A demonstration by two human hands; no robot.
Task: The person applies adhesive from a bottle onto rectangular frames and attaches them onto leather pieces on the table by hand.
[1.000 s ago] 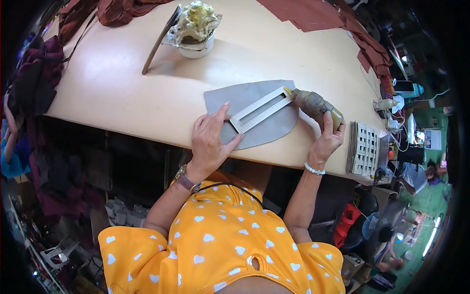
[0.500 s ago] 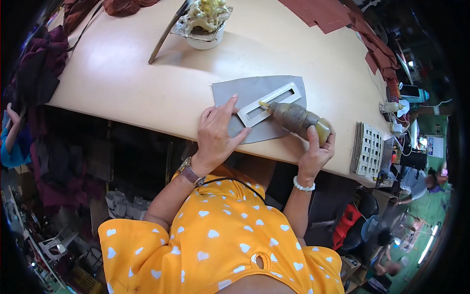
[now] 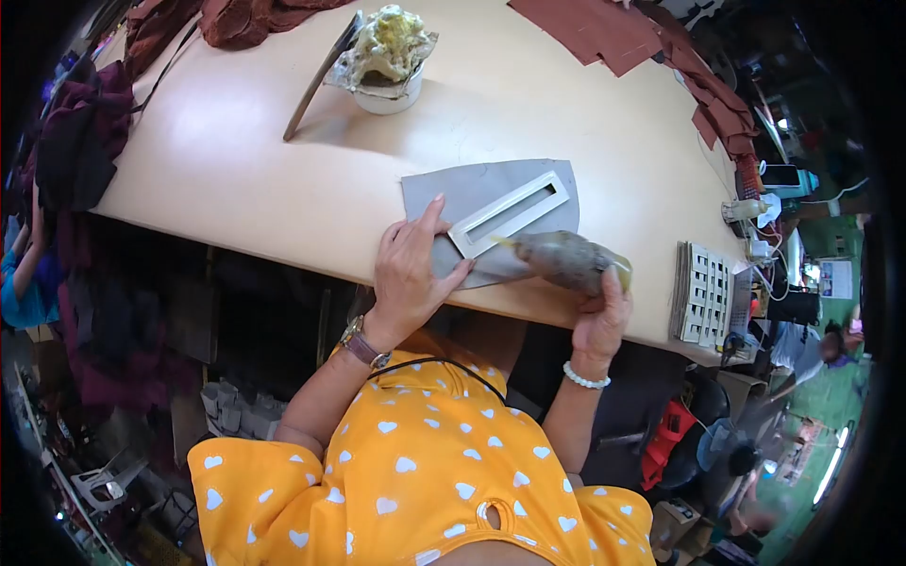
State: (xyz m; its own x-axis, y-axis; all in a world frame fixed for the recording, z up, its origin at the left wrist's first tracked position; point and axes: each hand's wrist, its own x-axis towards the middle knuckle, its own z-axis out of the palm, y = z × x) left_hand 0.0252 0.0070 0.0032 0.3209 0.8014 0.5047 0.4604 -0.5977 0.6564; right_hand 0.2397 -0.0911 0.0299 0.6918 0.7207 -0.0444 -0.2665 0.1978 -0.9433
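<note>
A pale frame with a long slot (image 3: 517, 222) lies slanted on a grey fabric piece (image 3: 425, 189) near the table's front edge. My left hand (image 3: 411, 259) holds the frame's lower-left end between thumb and fingers, its index finger raised. In my right hand (image 3: 604, 316) is a stained squeeze bottle (image 3: 566, 262), gripped by its base and blurred by motion. Its yellow nozzle points left, by the frame's lower edge; whether it touches cannot be seen.
A white tub (image 3: 396, 97) crusted with yellowish residue stands farther back, a dark stick (image 3: 316, 90) leaning on it. Dark red fabric pieces (image 3: 604, 38) lie at the far right. Slotted cards (image 3: 706, 292) stand at the right edge. A phone (image 3: 785, 177) lies beyond.
The bottle has drawn back toward me, its nozzle moving off the slot to the frame's lower edge. My left hand still holds the frame's end. The view has shifted slightly.
</note>
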